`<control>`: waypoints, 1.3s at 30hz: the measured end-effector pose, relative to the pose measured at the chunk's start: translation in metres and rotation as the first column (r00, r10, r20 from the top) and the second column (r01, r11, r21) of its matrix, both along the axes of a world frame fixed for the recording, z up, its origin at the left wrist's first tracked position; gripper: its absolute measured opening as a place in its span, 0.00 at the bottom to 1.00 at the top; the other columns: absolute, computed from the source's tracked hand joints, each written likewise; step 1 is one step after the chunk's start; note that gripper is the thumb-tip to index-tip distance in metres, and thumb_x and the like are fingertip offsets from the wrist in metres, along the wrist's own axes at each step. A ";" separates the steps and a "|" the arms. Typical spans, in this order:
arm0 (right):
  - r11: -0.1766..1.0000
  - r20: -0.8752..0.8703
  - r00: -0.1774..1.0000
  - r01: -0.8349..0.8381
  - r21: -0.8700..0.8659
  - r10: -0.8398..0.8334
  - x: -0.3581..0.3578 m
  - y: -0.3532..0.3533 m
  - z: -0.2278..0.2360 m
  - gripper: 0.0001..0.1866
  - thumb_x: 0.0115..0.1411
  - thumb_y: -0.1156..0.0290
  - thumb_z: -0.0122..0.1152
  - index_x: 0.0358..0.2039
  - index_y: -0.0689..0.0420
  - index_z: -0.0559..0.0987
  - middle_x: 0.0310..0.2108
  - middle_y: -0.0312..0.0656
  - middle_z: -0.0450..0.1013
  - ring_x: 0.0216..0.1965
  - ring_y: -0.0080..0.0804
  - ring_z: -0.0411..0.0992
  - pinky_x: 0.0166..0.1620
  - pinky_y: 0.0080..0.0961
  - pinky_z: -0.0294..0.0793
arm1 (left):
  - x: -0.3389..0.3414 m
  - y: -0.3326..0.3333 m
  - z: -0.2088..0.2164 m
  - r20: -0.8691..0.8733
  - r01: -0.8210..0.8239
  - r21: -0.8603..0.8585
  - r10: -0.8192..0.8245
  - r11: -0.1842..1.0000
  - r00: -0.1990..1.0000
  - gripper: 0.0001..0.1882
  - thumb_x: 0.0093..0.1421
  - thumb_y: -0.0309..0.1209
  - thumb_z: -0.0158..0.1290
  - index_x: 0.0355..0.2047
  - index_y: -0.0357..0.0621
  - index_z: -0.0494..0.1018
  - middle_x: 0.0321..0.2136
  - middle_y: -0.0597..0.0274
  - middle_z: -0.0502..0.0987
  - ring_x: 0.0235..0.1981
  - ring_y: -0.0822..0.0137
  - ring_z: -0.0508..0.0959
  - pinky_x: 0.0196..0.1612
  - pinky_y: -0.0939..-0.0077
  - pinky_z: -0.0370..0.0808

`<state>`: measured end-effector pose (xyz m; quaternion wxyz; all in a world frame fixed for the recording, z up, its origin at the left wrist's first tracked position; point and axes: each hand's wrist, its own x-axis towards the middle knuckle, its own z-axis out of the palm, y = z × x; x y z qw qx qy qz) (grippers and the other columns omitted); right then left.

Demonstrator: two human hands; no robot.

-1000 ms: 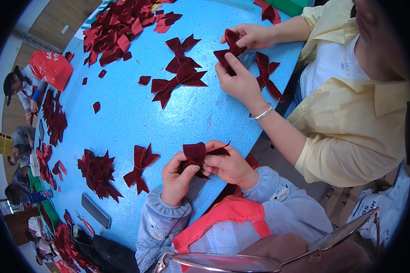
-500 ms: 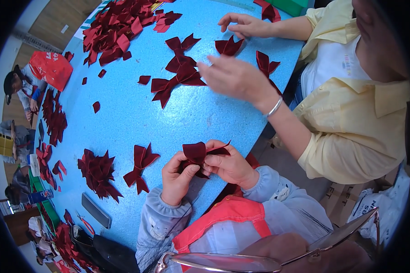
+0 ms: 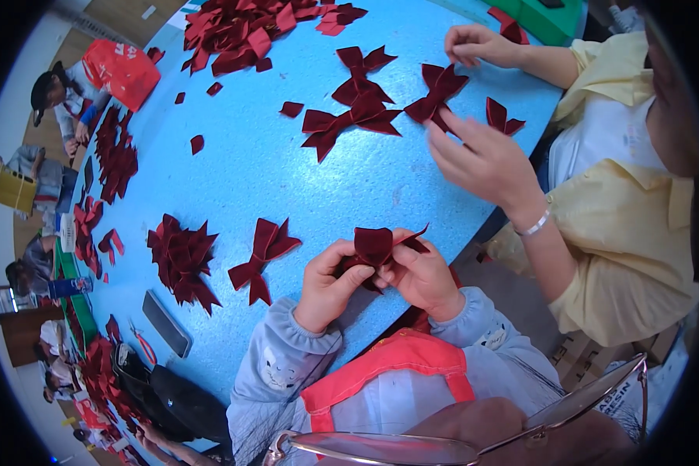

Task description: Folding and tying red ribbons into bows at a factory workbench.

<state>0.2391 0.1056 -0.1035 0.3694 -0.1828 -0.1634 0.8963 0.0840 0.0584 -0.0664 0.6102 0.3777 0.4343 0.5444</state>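
Velvety dark-red ribbon bow (image 3: 377, 247) sits pinched between both hands at the near edge of the blue desk (image 3: 248, 171). Left hand (image 3: 328, 283) and right hand (image 3: 421, 276) close their fingers on its folded middle, keeping the loops gathered. A finished bow (image 3: 262, 256) lies just left, beside a heap of bows (image 3: 180, 258).

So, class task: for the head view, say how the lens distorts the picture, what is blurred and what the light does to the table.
Head view: fisheye bends the blue table edge into a curve inside a black rim; even light, soft shadows; the co-worker's hand is motion-blurred; the left hand and right hand on the dark red ribbon bow are sharp.
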 end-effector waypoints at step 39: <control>0.996 -0.015 0.999 0.044 -0.080 -0.046 -0.037 -0.007 -0.043 0.14 0.65 0.61 0.40 0.40 0.58 0.70 0.28 0.41 0.69 0.25 0.27 0.64 0.28 0.27 0.64 | -0.041 -0.011 -0.072 0.026 -0.118 -0.122 0.123 0.985 0.992 0.12 0.58 0.24 0.51 0.43 0.34 0.69 0.35 0.59 0.75 0.34 0.73 0.74 0.39 0.79 0.72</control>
